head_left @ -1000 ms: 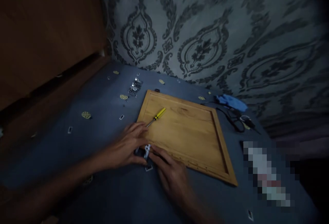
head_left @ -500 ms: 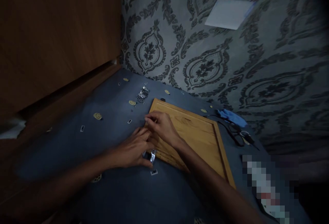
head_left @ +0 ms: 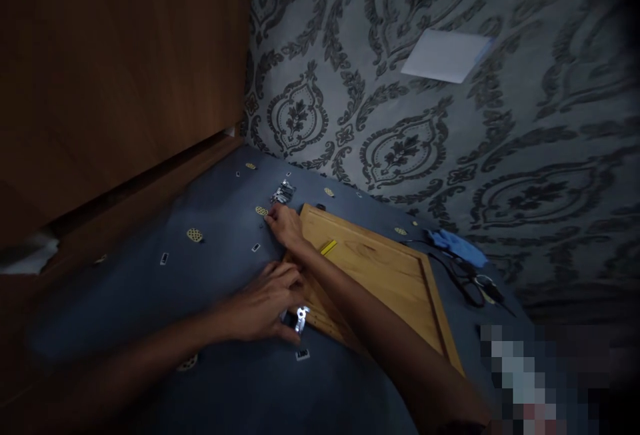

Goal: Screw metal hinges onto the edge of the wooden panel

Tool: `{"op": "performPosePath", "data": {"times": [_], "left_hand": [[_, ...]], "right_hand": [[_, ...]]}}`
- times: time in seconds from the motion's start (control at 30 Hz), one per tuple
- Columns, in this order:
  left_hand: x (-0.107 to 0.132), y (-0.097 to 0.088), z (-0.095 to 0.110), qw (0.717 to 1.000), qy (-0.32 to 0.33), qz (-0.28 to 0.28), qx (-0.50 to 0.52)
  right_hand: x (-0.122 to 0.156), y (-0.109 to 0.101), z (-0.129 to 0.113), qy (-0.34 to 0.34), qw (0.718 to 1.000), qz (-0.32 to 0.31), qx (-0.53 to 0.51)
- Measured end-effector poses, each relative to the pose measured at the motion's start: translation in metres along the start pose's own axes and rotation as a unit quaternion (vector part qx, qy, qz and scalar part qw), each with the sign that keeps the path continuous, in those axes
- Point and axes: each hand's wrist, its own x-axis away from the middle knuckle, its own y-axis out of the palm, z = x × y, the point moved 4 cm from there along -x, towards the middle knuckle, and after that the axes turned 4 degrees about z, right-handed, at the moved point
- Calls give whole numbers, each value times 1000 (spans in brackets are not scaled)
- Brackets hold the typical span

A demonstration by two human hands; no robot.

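Observation:
A wooden panel (head_left: 380, 275) with a raised frame lies flat on the blue patterned cloth (head_left: 210, 275). At its near left corner my left hand (head_left: 265, 305) rests with curled fingers against a small metal fitting (head_left: 300, 318). My right hand (head_left: 283, 225) reaches past the panel's far left corner, its fingers pinched low over the cloth near a pile of metal hardware (head_left: 283, 192); what they hold, if anything, is too small to see. A yellow screwdriver handle (head_left: 329, 247) shows on the panel just beyond my right forearm.
Black scissors (head_left: 467, 278) and a blue rag (head_left: 457, 245) lie right of the panel by the patterned wall. Brown wooden furniture (head_left: 110, 88) stands along the left. Small yellow discs (head_left: 195, 235) and tiny tags dot the cloth. A white paper (head_left: 443, 55) is stuck on the wall.
My right hand left the fitting, crossed the panel and reached out toward the hardware pile. My left hand stayed at the fitting. The camera tilted up slightly.

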Motion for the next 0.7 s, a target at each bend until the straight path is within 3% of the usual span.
{"op": "performPosePath", "data": {"times": [0.4, 0.7], "left_hand": [[0, 0, 0, 1000, -15, -9, 13], [1, 2, -3, 1000, -19, -7, 11]], "right_hand": [[12, -5, -15, -25, 999, -11, 45], [6, -6, -2, -26, 998, -17, -47]]}}
